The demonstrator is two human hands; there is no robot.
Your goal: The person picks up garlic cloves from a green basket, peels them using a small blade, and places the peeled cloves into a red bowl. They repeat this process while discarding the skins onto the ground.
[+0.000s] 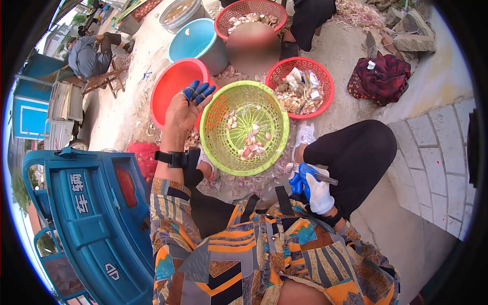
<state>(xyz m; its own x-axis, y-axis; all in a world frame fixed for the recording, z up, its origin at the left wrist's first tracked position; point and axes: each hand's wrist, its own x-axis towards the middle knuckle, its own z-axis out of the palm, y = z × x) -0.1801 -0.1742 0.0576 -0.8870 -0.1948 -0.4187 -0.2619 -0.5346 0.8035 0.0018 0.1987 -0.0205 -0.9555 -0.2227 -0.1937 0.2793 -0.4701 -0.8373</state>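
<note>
Over the gap between a red basin (pixel 161 96) and a yellow-green basket (pixel 207 137), my left hand (pixel 187 109) is raised, blue coverings on its fingertips. Its fingers are extended and somewhat apart, and I see nothing in them. My right hand (pixel 316 193), in a white and blue glove, is closed around a small knife (pixel 326 178) beside my right knee. A small pale thing shows at that glove's fingertips, too small to name surely. Garlic cloves (pixel 251 147) lie loose in the yellow-green basket, mostly toward its near side.
A red basket (pixel 329 96) of garlic and a blue basin (pixel 175 48) stand beyond. Another red basket (pixel 218 23) is near a person in dark clothes. Garlic skins litter the ground. A blue three-wheeler (pixel 91 203) is at left, a brick wall (pixel 432 157) at right.
</note>
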